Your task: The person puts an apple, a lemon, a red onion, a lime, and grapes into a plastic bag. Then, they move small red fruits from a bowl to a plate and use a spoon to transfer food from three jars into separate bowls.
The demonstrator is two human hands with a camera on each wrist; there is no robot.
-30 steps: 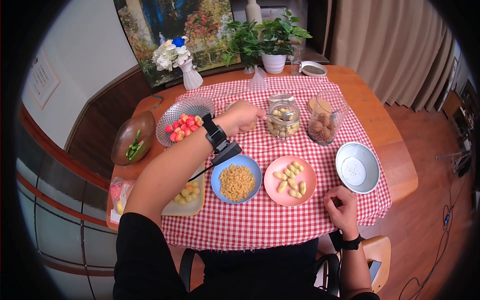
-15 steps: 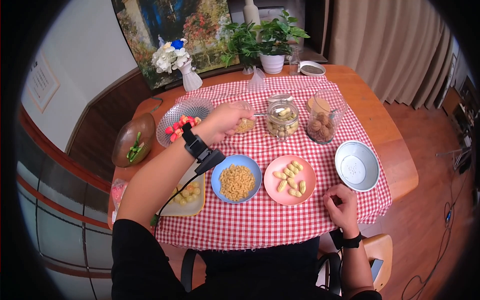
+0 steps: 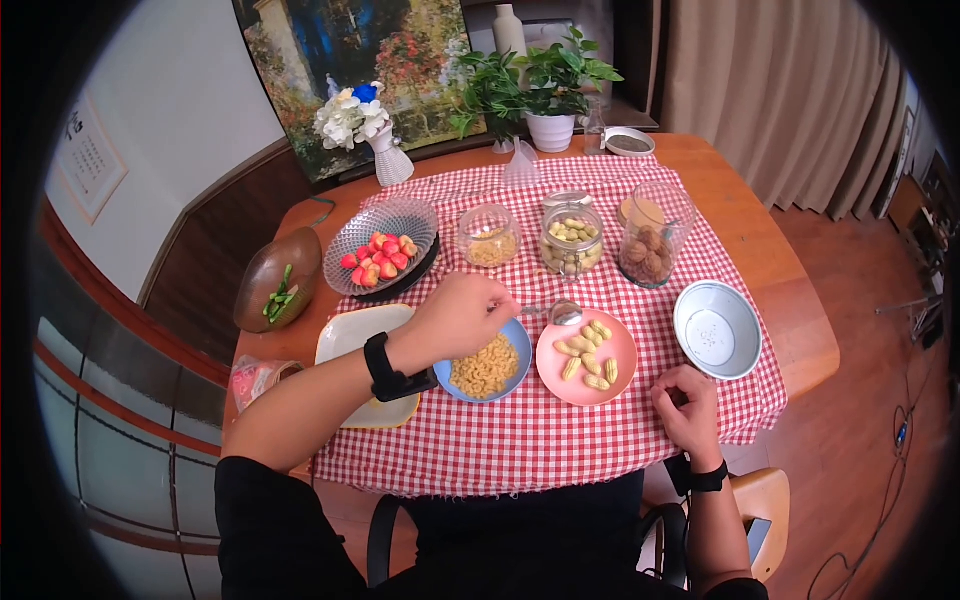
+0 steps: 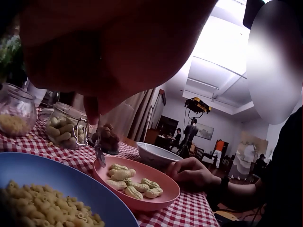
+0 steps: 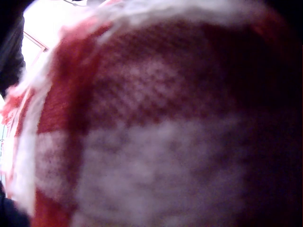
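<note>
My left hand (image 3: 462, 312) pinches the handle of a metal spoon (image 3: 565, 313), reaching over the blue plate (image 3: 524, 352) of macaroni (image 3: 487, 372). The spoon's bowl hangs at the far left edge of the pink plate (image 3: 576, 394), where several unshelled peanuts (image 3: 598, 381) lie. In the left wrist view the spoon (image 4: 99, 154) points down beside those peanuts (image 4: 134, 184). Behind the plate stands an uncovered clip-top glass jar (image 3: 570, 258) with more peanuts inside. To the plate's right, my right hand (image 3: 690, 410) rests on the checked cloth, fingers loosely curled around nothing.
A jar of macaroni (image 3: 488, 246) and a tall glass of walnuts (image 3: 646, 262) flank the peanut jar. A white bowl (image 3: 718, 332) sits beyond my right hand. Leftward are a fruit bowl (image 3: 430, 222), a cream tray (image 3: 338, 345) and a brown bowl (image 3: 250, 290).
The spoon has come out of the peanut jar and moved toward me, over the pink plate's edge, with my left hand. My right hand stays in place.
</note>
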